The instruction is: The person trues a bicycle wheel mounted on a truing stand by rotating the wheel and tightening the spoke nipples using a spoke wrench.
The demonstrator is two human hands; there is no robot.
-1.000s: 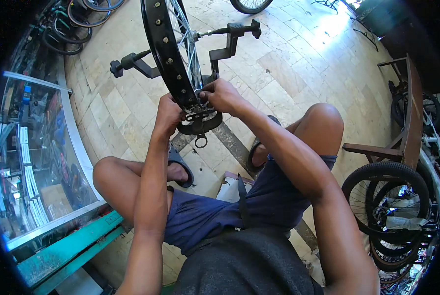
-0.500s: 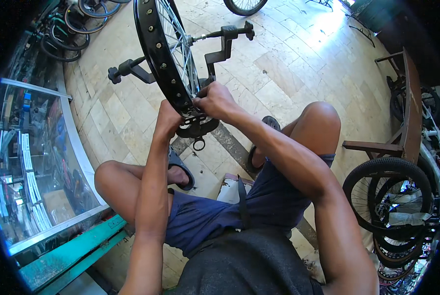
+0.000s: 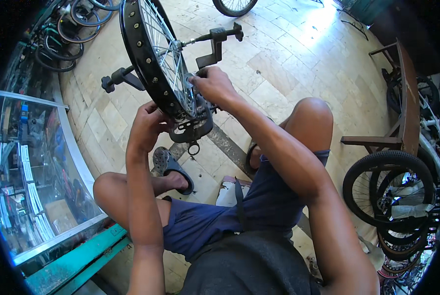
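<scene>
At upper centre, by the low end of a tireless black-rimmed wheel (image 3: 148, 61), the L hand (image 3: 147, 125) is half-curled, contact unclear; in the R hand's (image 3: 215, 87) fingertips, a small grey piece (image 3: 189, 80) seems pinched. Spoke work is apparently in hand; steady fingers are called for, w/ access crowded by the black stand (image 3: 200, 130). Farther off, a glass case (image 3: 43, 187) (L) & brown bench (image 3: 411, 108) (R) are seen.

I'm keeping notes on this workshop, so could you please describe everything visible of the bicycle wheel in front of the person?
The bicycle wheel has a glossy black rim without a tyre, dotted with brassy spoke ends, and silvery, metal-looking spokes. It stands on edge between the arms of a black stand, its top cut off by the picture's edge. The left hand is at its lower left side and the right hand beside the spokes; contact is unclear.
</scene>
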